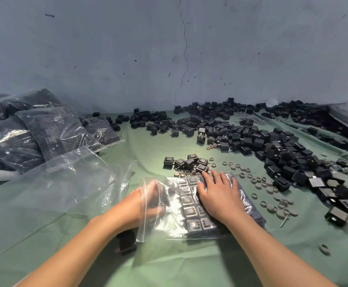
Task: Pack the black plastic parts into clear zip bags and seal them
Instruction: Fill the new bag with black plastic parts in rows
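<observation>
Right hand (220, 195) lies flat, fingers straight and spread, pressing on the clear zip bag (169, 224). The bag rests on the green cloth (189, 266), with rows of black parts (191, 212) packed inside, partly under the palm. Left hand (146, 201) is in the bag's open mouth, blurred behind plastic; we cannot tell how its fingers lie. Just past the right fingertips we note a loose cluster (189, 162) of parts. Grey rings (268, 195) are scattered right of that hand. Empty bags (51, 183) lie left of the left hand, filled bags (44, 131) beyond them.
</observation>
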The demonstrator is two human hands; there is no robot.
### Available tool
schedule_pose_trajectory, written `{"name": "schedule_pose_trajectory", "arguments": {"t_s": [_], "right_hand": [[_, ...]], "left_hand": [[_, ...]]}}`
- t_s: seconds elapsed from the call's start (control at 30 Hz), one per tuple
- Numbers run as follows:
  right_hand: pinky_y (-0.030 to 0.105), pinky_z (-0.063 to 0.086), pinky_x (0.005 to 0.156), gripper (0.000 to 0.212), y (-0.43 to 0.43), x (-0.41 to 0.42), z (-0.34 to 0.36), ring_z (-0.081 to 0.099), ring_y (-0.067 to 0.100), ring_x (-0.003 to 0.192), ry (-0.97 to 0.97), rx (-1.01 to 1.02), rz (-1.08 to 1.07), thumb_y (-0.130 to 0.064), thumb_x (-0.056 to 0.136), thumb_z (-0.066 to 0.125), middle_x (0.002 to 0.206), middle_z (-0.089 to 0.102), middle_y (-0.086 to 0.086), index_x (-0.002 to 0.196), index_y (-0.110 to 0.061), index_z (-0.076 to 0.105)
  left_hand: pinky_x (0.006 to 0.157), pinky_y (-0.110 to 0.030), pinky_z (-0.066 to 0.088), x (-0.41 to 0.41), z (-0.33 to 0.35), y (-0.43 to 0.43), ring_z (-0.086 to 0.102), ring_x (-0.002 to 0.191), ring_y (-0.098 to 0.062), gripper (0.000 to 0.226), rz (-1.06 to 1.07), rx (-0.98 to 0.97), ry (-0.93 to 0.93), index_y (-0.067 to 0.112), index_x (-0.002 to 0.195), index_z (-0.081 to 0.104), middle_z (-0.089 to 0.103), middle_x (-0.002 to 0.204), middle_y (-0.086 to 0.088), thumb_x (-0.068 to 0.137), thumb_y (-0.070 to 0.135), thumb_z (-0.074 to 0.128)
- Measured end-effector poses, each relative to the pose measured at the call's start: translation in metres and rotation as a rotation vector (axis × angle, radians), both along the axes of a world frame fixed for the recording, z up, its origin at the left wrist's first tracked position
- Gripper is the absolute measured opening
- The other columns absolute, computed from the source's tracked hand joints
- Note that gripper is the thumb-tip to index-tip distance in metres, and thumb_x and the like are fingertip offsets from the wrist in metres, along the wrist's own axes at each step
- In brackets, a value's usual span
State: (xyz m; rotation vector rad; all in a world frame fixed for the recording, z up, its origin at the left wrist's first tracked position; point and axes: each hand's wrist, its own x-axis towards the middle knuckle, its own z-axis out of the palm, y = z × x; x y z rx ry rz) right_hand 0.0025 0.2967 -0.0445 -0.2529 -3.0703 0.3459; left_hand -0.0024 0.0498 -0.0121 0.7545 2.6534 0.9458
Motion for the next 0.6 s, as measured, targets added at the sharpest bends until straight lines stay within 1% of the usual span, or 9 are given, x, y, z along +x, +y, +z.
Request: {"name": "schedule_pose_trajectory", "arguments": {"t_s": [0.07,0.1,0.17,0.27,0.33,0.37,0.47,0.53,0.6], "right_hand": [[0.051,-0.005,0.124,0.062,0.000,0.000,-0.001,0.001,0.023,0.155,0.001,0.001,-0.001,-0.050,0.102,0.010,0.169,0.008,0.001,0.160,-0.031,0.011],[0.051,-0.005,0.124,0.062,0.000,0.000,-0.001,0.001,0.023,0.155,0.001,0.001,-0.001,-0.050,0.102,0.010,0.169,0.007,0.001,0.160,-0.031,0.011],[0.051,-0.006,0.124,0.062,0.000,-0.001,-0.001,0.001,0.023,0.155,0.003,-0.002,0.000,-0.050,0.101,0.010,0.169,0.008,0.001,0.160,-0.031,0.011],[0.051,-0.006,0.124,0.062,0.001,0.000,-0.003,0.002,0.023,0.155,0.006,-0.002,0.001,-0.051,0.101,0.010,0.169,0.008,0.001,0.160,-0.030,0.012],[0.051,-0.005,0.124,0.062,0.001,-0.001,-0.003,0.002,0.023,0.155,0.006,-0.001,0.000,-0.050,0.101,0.010,0.169,0.008,0.001,0.160,-0.030,0.012],[0.051,-0.005,0.124,0.062,0.001,-0.001,-0.002,0.002,0.023,0.155,0.005,0.000,0.000,-0.050,0.101,0.010,0.169,0.008,0.001,0.160,-0.030,0.012],[0.052,-0.005,0.124,0.062,0.001,-0.001,-0.002,0.002,0.023,0.155,0.007,0.004,0.002,-0.051,0.102,0.010,0.169,0.008,0.001,0.160,-0.030,0.012],[0.052,-0.005,0.123,0.062,0.001,0.000,-0.002,0.002,0.023,0.155,0.010,0.005,0.003,-0.050,0.102,0.011,0.169,0.008,0.002,0.160,-0.030,0.012],[0.052,-0.004,0.123,0.061,0.001,0.000,-0.002,0.003,0.023,0.155,0.010,0.000,0.003,-0.050,0.102,0.011,0.169,0.009,0.001,0.160,-0.030,0.013]], "left_hand": [[0.081,-0.043,0.054,0.003,-0.006,0.007,0.061,0.088,-0.018,0.028,0.064,-0.014,0.083,0.040,0.105,0.046,0.064,0.101,0.006,0.086,0.026,0.061],[0.080,-0.039,0.054,0.004,-0.010,0.010,0.060,0.086,-0.016,0.028,0.081,-0.036,0.137,0.042,0.111,0.044,0.063,0.101,0.009,0.089,0.029,0.057],[0.072,-0.032,0.050,0.004,-0.015,0.011,0.054,0.073,-0.006,0.025,0.101,-0.041,0.229,0.040,0.114,0.045,0.058,0.087,0.015,0.090,0.044,0.050],[0.062,-0.022,0.040,0.002,-0.017,0.009,0.048,0.060,0.004,0.024,0.097,0.011,0.185,0.040,0.111,0.050,0.050,0.070,0.019,0.089,0.044,0.059],[0.060,-0.018,0.038,0.002,-0.018,0.008,0.050,0.060,0.009,0.022,0.090,0.025,0.142,0.043,0.109,0.052,0.051,0.070,0.019,0.090,0.046,0.061],[0.061,-0.018,0.040,0.002,-0.018,0.008,0.052,0.061,0.008,0.020,0.089,0.030,0.137,0.044,0.108,0.052,0.054,0.074,0.019,0.090,0.047,0.061],[0.062,-0.023,0.048,0.003,-0.019,0.009,0.055,0.064,0.001,0.015,0.101,0.063,0.142,0.043,0.102,0.053,0.061,0.094,0.016,0.090,0.050,0.058],[0.063,-0.030,0.052,0.005,-0.018,0.010,0.060,0.067,-0.002,0.017,0.114,0.071,0.136,0.039,0.100,0.053,0.066,0.093,0.011,0.091,0.053,0.053],[0.074,-0.038,0.055,0.005,-0.020,0.009,0.066,0.081,-0.006,0.012,0.111,0.043,0.138,0.037,0.100,0.054,0.068,0.095,0.012,0.092,0.045,0.057]]}}
